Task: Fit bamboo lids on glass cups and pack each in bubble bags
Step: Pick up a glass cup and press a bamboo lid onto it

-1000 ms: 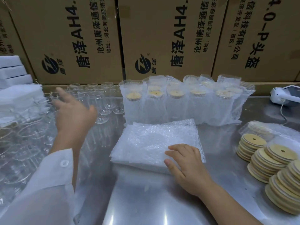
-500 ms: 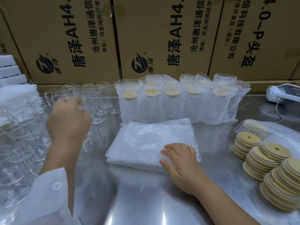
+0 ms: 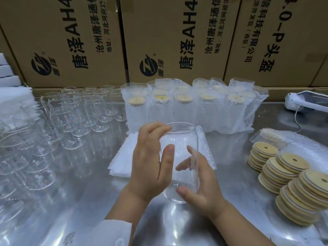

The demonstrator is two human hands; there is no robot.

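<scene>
Open steel showed on the bench only in the near middle strip and in a narrow lane between the flat pile of bubble bags and the bamboo lids. In that middle space the glass cup stood nearly upright, mouth up, in front of the pile of bags. Whether its base touched the bench could not be told. The left hand gripped its upper part, fingers curled round the rim side and thumb laid on the front wall. The right hand clasped the lower part, thumb at the base and fingers seen through the glass behind it.

To the left, empty cups crowded the bench close together, right up to the left sleeve. White foam sheets rose behind them. At the back, a row of packed cups in bubble bags stood against the cardboard boxes, closing off that side. On the right the lids lay in leaning stacks near the edge, and a white device lay beyond them.
</scene>
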